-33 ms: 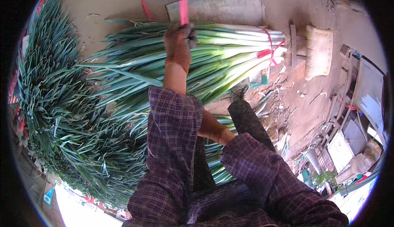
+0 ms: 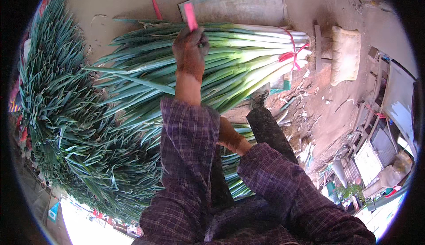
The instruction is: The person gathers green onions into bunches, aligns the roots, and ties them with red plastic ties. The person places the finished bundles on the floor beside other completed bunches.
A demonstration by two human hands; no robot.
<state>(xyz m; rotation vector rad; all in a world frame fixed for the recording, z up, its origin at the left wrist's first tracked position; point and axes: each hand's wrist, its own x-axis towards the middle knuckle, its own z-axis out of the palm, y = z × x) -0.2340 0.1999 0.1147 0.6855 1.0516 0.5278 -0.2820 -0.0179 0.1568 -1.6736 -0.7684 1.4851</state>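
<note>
A big bundle of long green onions (image 2: pixel 248 45) lies sideways, green leaves to the left and white ends to the right. Red ribbon (image 2: pixel 290 54) is tied round the white ends. Above the leafy middle of the bundle, my left hand (image 2: pixel 190 50) is closed on a pink strip (image 2: pixel 191 16), which sticks up past the fingers. My right hand (image 2: pixel 231 138) is low beside the near edge of the bundle. The left sleeve covers its fingers, so their state and anything in them stay hidden.
A large heap of green onions (image 2: pixel 88 147) fills the left side. Beyond the bundle lies a flat grey board (image 2: pixel 239 8), with a pink ribbon (image 2: pixel 156 1) nearby. A low stool with a pale cushion (image 2: pixel 345 55) stands right. Scraps litter the brown ground (image 2: pixel 327 112).
My left hand has shifted slightly left, and the pink strip now leans to the left instead of standing straight. My right hand looks about the same.
</note>
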